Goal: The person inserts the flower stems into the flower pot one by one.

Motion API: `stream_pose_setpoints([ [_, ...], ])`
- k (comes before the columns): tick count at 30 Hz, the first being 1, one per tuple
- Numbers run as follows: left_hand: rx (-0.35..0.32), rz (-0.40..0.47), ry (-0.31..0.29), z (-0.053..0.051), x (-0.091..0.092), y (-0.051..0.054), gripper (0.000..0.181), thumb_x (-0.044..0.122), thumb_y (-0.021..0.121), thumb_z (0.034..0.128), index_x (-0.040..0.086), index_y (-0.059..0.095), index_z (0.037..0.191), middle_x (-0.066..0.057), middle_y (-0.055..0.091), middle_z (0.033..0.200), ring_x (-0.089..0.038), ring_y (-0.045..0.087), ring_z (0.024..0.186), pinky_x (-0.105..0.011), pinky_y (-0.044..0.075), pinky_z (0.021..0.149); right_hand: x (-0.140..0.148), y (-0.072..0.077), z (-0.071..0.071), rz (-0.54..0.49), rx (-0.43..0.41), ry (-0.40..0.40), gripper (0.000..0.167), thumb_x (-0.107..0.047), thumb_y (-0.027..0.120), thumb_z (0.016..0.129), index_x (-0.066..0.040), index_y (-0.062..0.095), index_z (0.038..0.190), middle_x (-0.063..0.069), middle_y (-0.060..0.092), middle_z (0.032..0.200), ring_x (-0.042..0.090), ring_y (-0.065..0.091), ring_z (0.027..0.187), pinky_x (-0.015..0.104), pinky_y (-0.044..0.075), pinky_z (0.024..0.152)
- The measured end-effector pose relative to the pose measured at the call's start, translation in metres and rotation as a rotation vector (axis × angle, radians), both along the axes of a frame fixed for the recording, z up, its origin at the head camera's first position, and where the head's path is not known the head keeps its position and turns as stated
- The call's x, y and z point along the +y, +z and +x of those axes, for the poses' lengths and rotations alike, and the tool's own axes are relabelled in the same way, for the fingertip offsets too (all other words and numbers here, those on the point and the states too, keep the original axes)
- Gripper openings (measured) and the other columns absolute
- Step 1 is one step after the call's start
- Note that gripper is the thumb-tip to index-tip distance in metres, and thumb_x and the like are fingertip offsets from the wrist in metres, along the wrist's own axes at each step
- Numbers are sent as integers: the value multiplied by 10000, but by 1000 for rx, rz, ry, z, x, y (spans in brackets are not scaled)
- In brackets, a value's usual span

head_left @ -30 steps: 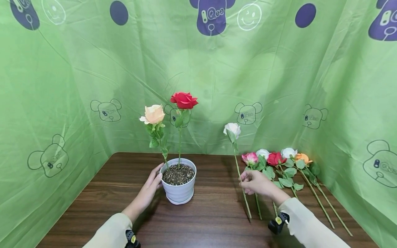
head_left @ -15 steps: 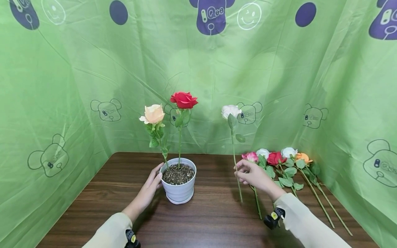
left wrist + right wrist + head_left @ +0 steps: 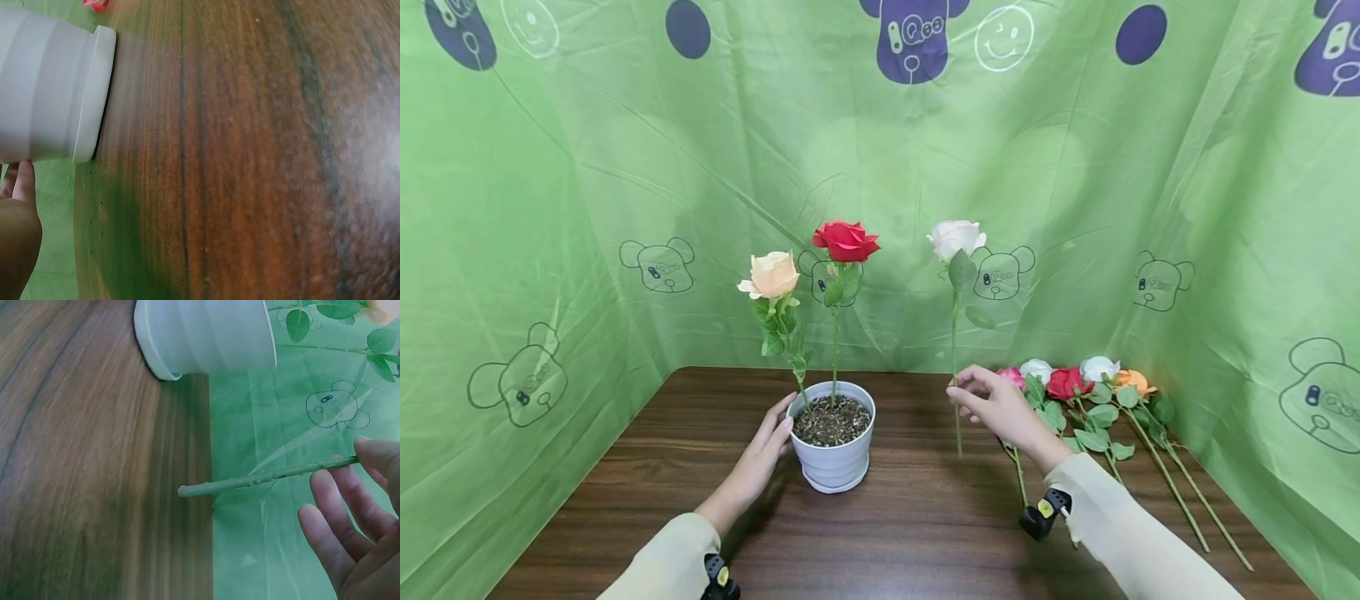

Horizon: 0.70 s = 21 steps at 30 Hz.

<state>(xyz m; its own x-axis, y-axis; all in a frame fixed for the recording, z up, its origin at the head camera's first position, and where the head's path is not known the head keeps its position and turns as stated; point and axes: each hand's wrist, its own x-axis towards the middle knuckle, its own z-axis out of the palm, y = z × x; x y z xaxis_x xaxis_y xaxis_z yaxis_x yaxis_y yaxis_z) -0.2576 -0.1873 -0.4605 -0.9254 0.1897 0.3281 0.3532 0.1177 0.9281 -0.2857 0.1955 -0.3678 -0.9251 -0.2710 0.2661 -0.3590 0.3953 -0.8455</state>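
Note:
My right hand point(image 3: 1000, 408) pinches the stem of a white rose point(image 3: 956, 240), which stands nearly upright in the air; in the right wrist view the bare lower end of its stem point(image 3: 250, 480) sticks out past the fingers. My left hand point(image 3: 758, 454) rests with fairly straight fingers against the left side of a white flowerpot point(image 3: 833, 462); in the left wrist view its fingertips touch the pot wall point(image 3: 44, 87). Rising from the dark soil point(image 3: 831, 423) in the pot are a peach rose point(image 3: 772, 276) and a red rose point(image 3: 846, 242).
Several roses lie on the right of the dark wooden table point(image 3: 910, 533), among them a red rose point(image 3: 1067, 383), a white rose point(image 3: 1099, 368) and an orange rose point(image 3: 1133, 382). A green printed curtain point(image 3: 910, 167) hangs behind and at both sides.
My right hand has lifted the white rose off the table area and moved it up and left, and it now stands straighter. The left hand and pot have stayed in place.

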Motion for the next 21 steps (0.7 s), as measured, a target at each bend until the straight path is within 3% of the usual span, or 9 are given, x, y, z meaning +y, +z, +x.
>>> stream_pose_setpoints([
  [7,8,-2,1,0,0,0,505,257,328,1117,73,239,1579,-243,285,1569,-385,320,1399,-354,432,1030,-14,12,-1,-7,12,19,220,-251,649,998,-82,646,1139,89,711,930,331,691,854,354,593,711],
  [17,9,2,1,1,2,1,492,259,331,1117,87,262,1573,-240,294,1565,-387,330,1390,-324,435,1015,-34,29,-3,-36,84,25,202,-248,647,1000,-120,664,1156,62,729,934,277,690,832,331,591,706],
  [21,5,7,0,1,1,1,502,261,332,1116,72,250,1574,-239,294,1564,-386,333,1388,-340,435,1020,-42,36,-3,-74,103,32,222,-241,647,1001,-113,660,1181,66,734,982,318,692,870,327,590,706],
])
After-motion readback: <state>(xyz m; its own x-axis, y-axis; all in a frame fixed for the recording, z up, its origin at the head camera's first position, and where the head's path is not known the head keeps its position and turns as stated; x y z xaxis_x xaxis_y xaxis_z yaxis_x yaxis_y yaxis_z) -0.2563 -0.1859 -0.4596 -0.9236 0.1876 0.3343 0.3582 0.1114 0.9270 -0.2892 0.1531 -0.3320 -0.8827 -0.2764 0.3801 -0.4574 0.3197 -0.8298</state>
